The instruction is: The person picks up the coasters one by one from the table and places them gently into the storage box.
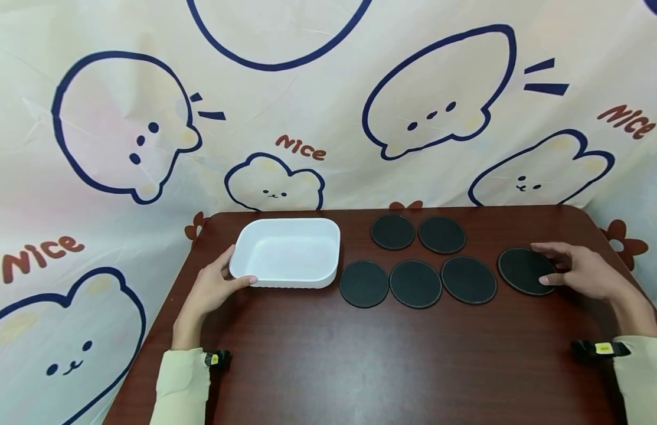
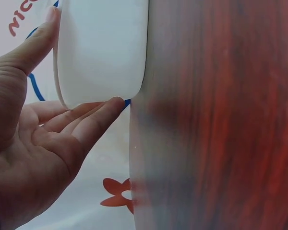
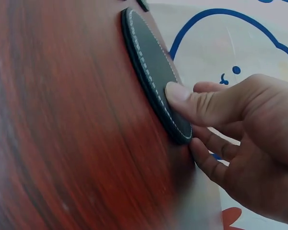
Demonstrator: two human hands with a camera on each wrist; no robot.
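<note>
At the back left of the table, a white rectangular plastic tray (image 1: 285, 254) has its left end in the grip of my left hand (image 1: 213, 286). The thumb (image 2: 41, 40) lies along its near side, and the other fingers (image 2: 98, 122) are against its end. At the far right, my right hand (image 1: 585, 271) holds a round black coaster (image 1: 525, 271) by its right edge, thumb on top and fingers around the rim. Pale stitching runs round this coaster (image 3: 156, 67), whose edge looks thick and layered in the right wrist view.
Between tray and right hand, several more black coasters lie flat in two rows, among them a front one (image 1: 415, 284) and a back one (image 1: 393, 231). The dark wooden table (image 1: 392, 366) ends at a patterned cloth (image 1: 349, 112) behind and at the sides.
</note>
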